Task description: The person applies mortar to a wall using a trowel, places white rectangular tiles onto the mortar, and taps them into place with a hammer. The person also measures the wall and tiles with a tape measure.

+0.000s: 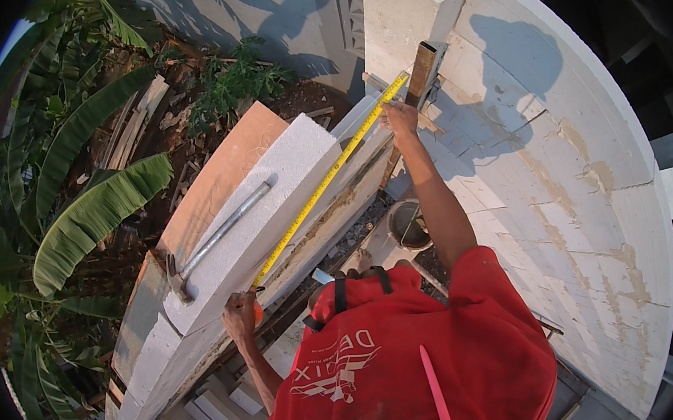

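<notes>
A yellow tape measure (330, 177) is stretched diagonally along the inner edge of the white block wall (299, 153). At its near end, my left hand (240, 314) is closed, with an orange part (258, 313) beside the fingers, partly hidden. My right hand (400, 117) pinches the tape near its far end, and a short piece runs on past the fingers towards an upright rectangular post (422, 70). On top of the wall, left of the tape, lies a hammer (222, 229) with a metal handle, its head nearest my left hand.
To the right rises a white block wall (561, 214) with mortar smears, joined to a concrete column (408, 24). Between the walls sits a bucket (409, 226). Peach-coloured board (225, 168) leans outside the left wall, next to banana leaves (97, 215). Several blocks (218, 416) lie low at left.
</notes>
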Demonstrator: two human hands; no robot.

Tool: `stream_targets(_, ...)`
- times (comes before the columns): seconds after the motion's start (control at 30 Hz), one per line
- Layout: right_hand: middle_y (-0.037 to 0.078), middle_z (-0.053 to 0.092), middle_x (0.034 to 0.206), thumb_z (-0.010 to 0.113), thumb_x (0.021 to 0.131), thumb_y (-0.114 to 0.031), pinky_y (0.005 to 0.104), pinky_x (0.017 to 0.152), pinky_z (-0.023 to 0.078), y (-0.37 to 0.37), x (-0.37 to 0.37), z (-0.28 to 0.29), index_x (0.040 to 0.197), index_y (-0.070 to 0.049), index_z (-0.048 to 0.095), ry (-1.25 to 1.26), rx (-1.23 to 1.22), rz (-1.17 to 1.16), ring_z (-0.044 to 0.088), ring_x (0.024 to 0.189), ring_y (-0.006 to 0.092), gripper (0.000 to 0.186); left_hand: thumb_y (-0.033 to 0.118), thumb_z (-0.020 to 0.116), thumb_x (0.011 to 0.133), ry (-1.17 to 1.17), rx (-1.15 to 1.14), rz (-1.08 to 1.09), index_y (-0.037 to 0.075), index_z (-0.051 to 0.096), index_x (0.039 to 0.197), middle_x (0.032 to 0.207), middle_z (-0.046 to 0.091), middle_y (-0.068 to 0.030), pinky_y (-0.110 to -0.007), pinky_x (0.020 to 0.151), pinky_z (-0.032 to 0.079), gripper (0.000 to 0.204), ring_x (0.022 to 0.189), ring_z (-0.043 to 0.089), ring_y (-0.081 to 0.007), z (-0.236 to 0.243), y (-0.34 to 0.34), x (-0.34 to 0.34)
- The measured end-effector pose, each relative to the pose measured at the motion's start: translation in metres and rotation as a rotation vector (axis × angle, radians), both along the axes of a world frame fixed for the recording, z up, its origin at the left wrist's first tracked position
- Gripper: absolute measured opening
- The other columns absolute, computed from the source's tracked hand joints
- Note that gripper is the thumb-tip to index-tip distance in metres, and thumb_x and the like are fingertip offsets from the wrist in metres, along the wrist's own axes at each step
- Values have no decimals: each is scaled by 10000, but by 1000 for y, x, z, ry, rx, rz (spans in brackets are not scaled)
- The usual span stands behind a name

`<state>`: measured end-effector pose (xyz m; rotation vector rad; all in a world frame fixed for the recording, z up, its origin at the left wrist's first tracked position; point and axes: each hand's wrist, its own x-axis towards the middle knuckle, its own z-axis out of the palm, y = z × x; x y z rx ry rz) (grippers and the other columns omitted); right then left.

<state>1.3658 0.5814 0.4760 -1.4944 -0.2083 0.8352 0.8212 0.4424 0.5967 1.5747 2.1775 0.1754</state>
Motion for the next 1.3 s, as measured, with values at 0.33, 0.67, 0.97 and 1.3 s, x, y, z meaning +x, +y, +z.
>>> stream_targets(0.33, 87, 713, 775, 761, 885, -143, 272, 542, 574, -1, 4, -6, 946, -17, 711, 38, 40, -19, 686, 600, 165, 148, 481, 704, 835, -14, 11, -7, 41, 727, 947, 907, 730, -199, -447, 789, 517, 454, 882, 704, -379, 0, 1, 0)
stream_targets(0.67, 138, 673, 1090, 667, 977, -181, 425, 968, 482, -92, -27, 6, 1321, -23, 554, 306, 327, 354, 644, 1037, 255, 395, 490, 764, 685, -288, -149, 31, 45, 679, 888, 879, 722, -170, -450, 798, 541, 496, 894, 710, -363, -56, -31, -11)
stream_targets(0.97, 117, 728, 1091, 742, 861, -189, 341, 953, 501, -180, -146, 4, 1219, 17, 687, -468, -381, 1611, 677, 1027, 204, 418, 459, 781, 660, -478, -240, 223, -8, 680, 941, 900, 712, -197, -461, 781, 533, 554, 875, 700, -375, -117, -109, -20)
stream_targets(1.3, 86, 720, 885, 710, 809, -2, 319, 828, 536, -133, -245, 6, 1084, 1, 717, -672, -52, 1747, 687, 862, 178, 275, 534, 762, 672, -474, -439, 1092, 29, 678, 1245, 1212, 699, -225, -434, 919, 567, 768, 1130, 684, -364, -188, -272, -142)
